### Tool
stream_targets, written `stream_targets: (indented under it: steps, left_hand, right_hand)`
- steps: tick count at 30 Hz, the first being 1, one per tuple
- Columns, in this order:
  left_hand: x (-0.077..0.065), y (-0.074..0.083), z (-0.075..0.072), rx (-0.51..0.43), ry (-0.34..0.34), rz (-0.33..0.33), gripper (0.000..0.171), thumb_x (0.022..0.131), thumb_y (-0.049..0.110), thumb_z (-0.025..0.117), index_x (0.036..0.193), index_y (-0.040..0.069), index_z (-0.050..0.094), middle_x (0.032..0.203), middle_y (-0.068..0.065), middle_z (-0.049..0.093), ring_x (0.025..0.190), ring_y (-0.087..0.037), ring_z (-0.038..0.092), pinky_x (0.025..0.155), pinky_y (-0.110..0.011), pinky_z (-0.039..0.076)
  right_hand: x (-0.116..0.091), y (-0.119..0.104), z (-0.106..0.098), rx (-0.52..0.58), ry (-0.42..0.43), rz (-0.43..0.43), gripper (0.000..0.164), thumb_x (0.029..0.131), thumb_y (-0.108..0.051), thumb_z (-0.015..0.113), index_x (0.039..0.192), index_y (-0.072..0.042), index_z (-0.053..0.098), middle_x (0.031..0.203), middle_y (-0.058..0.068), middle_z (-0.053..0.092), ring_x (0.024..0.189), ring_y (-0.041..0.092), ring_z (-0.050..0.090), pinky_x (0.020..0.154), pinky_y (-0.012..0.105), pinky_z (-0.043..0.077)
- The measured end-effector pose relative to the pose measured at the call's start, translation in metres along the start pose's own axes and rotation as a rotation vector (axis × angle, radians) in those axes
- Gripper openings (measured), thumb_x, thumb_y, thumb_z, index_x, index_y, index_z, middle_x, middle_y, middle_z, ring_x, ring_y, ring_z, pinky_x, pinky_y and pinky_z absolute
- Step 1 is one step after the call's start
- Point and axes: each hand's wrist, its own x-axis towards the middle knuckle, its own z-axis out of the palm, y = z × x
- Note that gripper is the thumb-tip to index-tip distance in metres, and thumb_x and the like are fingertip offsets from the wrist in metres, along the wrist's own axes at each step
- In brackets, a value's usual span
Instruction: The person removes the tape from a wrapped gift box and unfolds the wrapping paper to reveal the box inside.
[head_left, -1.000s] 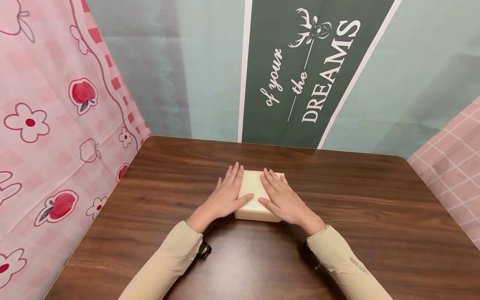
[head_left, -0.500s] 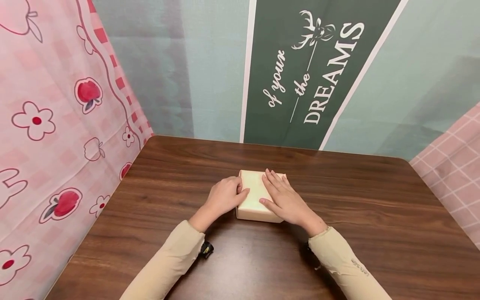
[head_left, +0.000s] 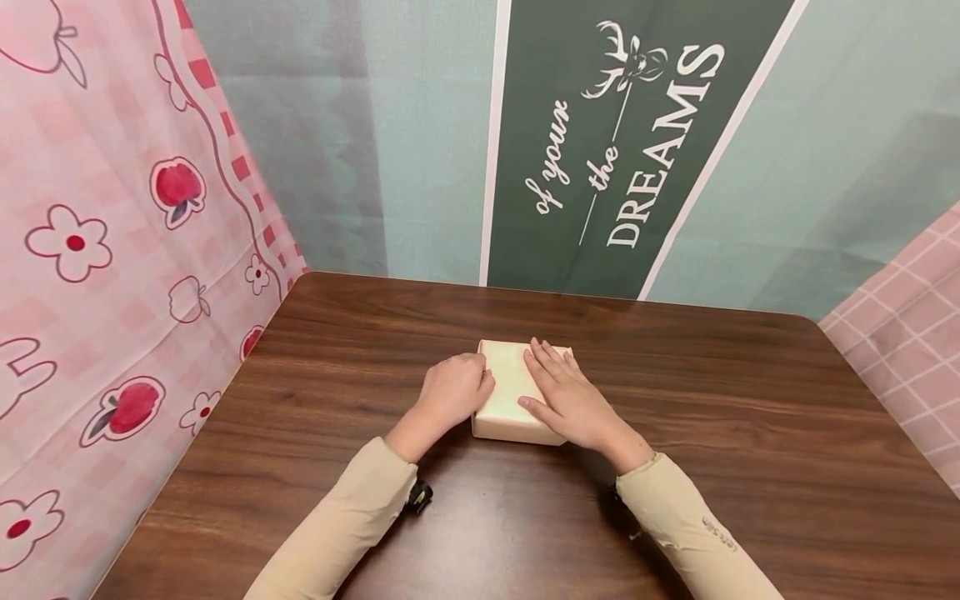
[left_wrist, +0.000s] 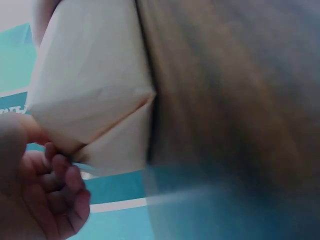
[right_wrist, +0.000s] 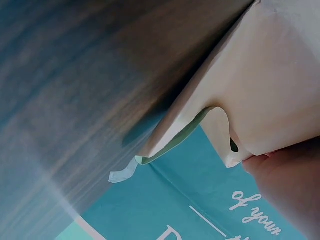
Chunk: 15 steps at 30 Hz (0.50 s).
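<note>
A small box (head_left: pixel 506 387) wrapped in cream paper lies on the table. My left hand (head_left: pixel 452 390) is at its left end, fingers curled, pinching the wrapping paper at the edge. In the left wrist view, the paper there is folded into a slanted flap (left_wrist: pixel 120 142), with the fingertips at its corner. My right hand (head_left: pixel 570 400) rests flat with straight fingers on the right part of the box top. The right wrist view shows a loose paper flap (right_wrist: pixel 187 122), greenish inside, sticking out at the right end, with a strip of clear tape (right_wrist: pixel 122 172) on its tip.
The dark wood table (head_left: pixel 360 333) stretches around the box on all sides. Behind it hangs a green curtain (head_left: pixel 435 167) with lettering. A pink patterned cloth (head_left: pixel 120 317) hangs at the left, and a pink checked one (head_left: pixel 915 333) at the right.
My left hand has gone from lying flat on the box's left side to curled fingers pinching the paper at its edge. The right hand stays flat in place.
</note>
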Motion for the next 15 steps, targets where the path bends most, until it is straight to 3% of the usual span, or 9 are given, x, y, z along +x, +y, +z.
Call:
stream_targets:
  steps: [4,8,10,15]
  left_hand:
    - [0.004,0.005,-0.003,0.076,-0.054,0.018,0.023,0.087,0.014,0.053,0.064,0.009,0.055,0.060,-0.004,0.051,0.054,-0.020,0.056,0.047,-0.037,0.047]
    - [0.008,0.003,-0.004,0.061,-0.121,0.036,0.022,0.086,0.012,0.051,0.065,0.008,0.055,0.060,-0.004,0.049,0.053,-0.019,0.053,0.047,-0.036,0.047]
    - [0.008,-0.001,-0.004,0.012,-0.134,0.055,0.022,0.087,0.011,0.051,0.065,0.008,0.053,0.060,-0.003,0.048,0.053,-0.017,0.049,0.048,-0.034,0.045]
    - [0.002,-0.014,-0.002,-0.239,-0.123,0.048,0.025,0.090,0.007,0.050,0.066,0.010,0.049,0.061,0.000,0.044,0.056,-0.013,0.042,0.052,-0.027,0.038]
  right_hand:
    - [0.000,0.001,0.001,-0.008,0.008,-0.008,0.068,0.098,-0.037,0.047,0.147,0.003,0.025,0.154,0.019,0.017,0.142,0.031,0.012,0.112,0.051,0.009]
    - [-0.001,0.001,0.001,-0.007,0.015,-0.008,0.067,0.097,-0.037,0.048,0.147,0.003,0.026,0.153,0.020,0.018,0.142,0.032,0.013,0.112,0.051,0.009]
    - [-0.001,0.001,0.002,-0.004,0.013,-0.004,0.067,0.098,-0.037,0.047,0.147,0.003,0.025,0.153,0.020,0.018,0.142,0.031,0.013,0.112,0.051,0.009]
    - [-0.001,0.000,0.002,-0.006,0.015,-0.006,0.068,0.098,-0.038,0.047,0.147,0.003,0.026,0.153,0.020,0.018,0.142,0.032,0.013,0.112,0.051,0.010]
